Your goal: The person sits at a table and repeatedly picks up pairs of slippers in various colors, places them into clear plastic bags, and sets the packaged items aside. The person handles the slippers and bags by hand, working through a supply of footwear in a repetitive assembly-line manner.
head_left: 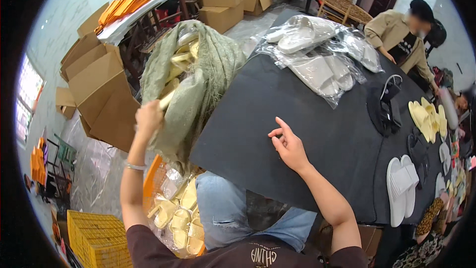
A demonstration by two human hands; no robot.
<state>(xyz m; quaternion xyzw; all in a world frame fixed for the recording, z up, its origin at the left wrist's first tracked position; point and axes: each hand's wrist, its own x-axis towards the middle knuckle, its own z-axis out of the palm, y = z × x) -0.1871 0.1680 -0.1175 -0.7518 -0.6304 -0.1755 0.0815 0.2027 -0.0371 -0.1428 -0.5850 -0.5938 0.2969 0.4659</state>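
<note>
My left hand [149, 117] is closed at the side of a large green woven sack [210, 62]. A pale yellow slipper [167, 100] sticks out from its fingers, at the sack's mouth. More yellow slippers [187, 53] show inside the open sack. My right hand [290, 148] hovers over the black table [248, 119], fingers apart and with nothing in them. On the far part of the table lie grey slippers in clear plastic bags [317, 72]. A white pair of slippers [400, 188] rests near the right side of the table.
An orange crate [154, 176] by my legs holds bagged yellow slippers [179, 223]. A yellow crate [96, 235] stands at lower left, open cardboard boxes [99, 89] beyond the sack. A black corded device [389, 104] sits before a person [406, 42] at the table. Yellow slippers [426, 119] lie nearby.
</note>
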